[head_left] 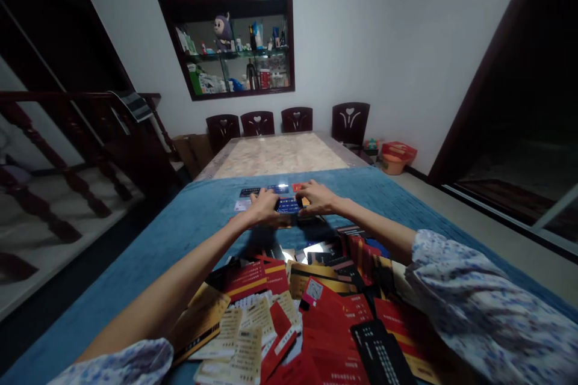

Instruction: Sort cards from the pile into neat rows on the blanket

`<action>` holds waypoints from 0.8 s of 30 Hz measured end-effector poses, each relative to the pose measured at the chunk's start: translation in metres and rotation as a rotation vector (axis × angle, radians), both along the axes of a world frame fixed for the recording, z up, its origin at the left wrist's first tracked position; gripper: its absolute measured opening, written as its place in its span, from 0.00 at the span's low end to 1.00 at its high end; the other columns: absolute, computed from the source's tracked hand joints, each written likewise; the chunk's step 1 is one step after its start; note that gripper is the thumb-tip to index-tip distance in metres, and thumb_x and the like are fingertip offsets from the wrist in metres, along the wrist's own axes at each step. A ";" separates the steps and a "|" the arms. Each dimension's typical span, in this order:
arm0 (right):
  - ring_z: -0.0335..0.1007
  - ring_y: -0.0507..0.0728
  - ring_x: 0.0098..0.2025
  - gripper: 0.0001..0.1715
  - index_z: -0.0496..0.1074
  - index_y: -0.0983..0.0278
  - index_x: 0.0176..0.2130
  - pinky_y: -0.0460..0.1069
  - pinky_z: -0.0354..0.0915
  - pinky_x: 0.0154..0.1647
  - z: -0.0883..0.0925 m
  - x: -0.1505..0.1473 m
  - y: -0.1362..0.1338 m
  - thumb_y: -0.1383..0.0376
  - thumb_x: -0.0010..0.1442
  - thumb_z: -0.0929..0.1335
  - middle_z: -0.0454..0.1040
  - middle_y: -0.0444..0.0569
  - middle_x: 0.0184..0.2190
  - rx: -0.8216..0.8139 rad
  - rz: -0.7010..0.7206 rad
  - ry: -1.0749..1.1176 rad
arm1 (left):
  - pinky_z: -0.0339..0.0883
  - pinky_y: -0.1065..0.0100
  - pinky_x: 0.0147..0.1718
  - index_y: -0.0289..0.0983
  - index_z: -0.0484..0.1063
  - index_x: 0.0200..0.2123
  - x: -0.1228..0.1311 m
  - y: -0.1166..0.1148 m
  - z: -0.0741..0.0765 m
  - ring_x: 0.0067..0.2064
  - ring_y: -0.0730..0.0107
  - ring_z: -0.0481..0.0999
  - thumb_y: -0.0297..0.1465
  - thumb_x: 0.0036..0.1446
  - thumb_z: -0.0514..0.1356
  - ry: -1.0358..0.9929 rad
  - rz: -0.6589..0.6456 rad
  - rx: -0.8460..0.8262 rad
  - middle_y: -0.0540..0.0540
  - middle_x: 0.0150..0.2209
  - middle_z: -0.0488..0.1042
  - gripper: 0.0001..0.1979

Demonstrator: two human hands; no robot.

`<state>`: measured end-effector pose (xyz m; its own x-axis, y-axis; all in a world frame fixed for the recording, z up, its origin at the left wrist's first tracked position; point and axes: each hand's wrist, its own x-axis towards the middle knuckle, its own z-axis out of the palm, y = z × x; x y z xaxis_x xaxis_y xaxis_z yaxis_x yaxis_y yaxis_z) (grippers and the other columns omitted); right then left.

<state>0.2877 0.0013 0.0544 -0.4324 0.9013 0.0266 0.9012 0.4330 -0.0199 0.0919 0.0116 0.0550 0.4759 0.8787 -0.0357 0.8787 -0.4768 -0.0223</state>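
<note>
My left hand (264, 207) is low over the blue cloth, its fingers curved and apart, at the left edge of a dark blue card (289, 205). Across from it, my right hand (317, 198) has thumb and fingers apart at that card's right side, beside a small orange patch. Around the hands lie a black card (249, 192), a pale card (241, 206) and a red card (297, 187). A darker card edge shows between the thumbs, partly hidden. Nearer me spreads a loose heap with red cards (332, 328), cream cards (246, 343) and a black card (379, 352).
The blue cloth (180, 240) covers the near part of a long table (280, 153). Several dark chairs (351, 120) stand at its far end. A wooden railing (45, 150) runs on the left; an orange bin (395, 159) stands at the back right.
</note>
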 end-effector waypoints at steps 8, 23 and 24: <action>0.62 0.68 0.57 0.25 0.76 0.59 0.51 0.52 0.63 0.46 -0.004 -0.012 0.042 0.54 0.54 0.71 0.72 0.56 0.54 -0.006 -0.005 -0.010 | 0.61 0.47 0.51 0.39 0.73 0.51 -0.007 0.037 0.000 0.59 0.45 0.62 0.31 0.52 0.60 0.046 0.057 0.003 0.37 0.55 0.70 0.21; 0.63 0.68 0.59 0.27 0.77 0.57 0.53 0.52 0.65 0.49 -0.011 -0.023 0.113 0.55 0.53 0.72 0.73 0.55 0.55 -0.045 -0.055 -0.041 | 0.61 0.48 0.52 0.40 0.76 0.49 -0.005 0.107 -0.016 0.60 0.44 0.60 0.28 0.48 0.60 0.042 0.134 -0.002 0.40 0.55 0.72 0.22; 0.63 0.68 0.59 0.28 0.77 0.57 0.53 0.52 0.65 0.49 -0.011 -0.024 0.117 0.55 0.53 0.73 0.72 0.55 0.56 -0.051 -0.062 -0.048 | 0.61 0.48 0.52 0.40 0.76 0.48 -0.004 0.111 -0.018 0.61 0.45 0.60 0.28 0.48 0.60 0.041 0.140 -0.005 0.40 0.55 0.71 0.22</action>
<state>0.2638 0.1178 0.0430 -0.3756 0.9259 -0.0398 0.9266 0.3760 0.0031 0.0876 0.1221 0.0374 0.3469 0.9361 -0.0573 0.9350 -0.3500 -0.0575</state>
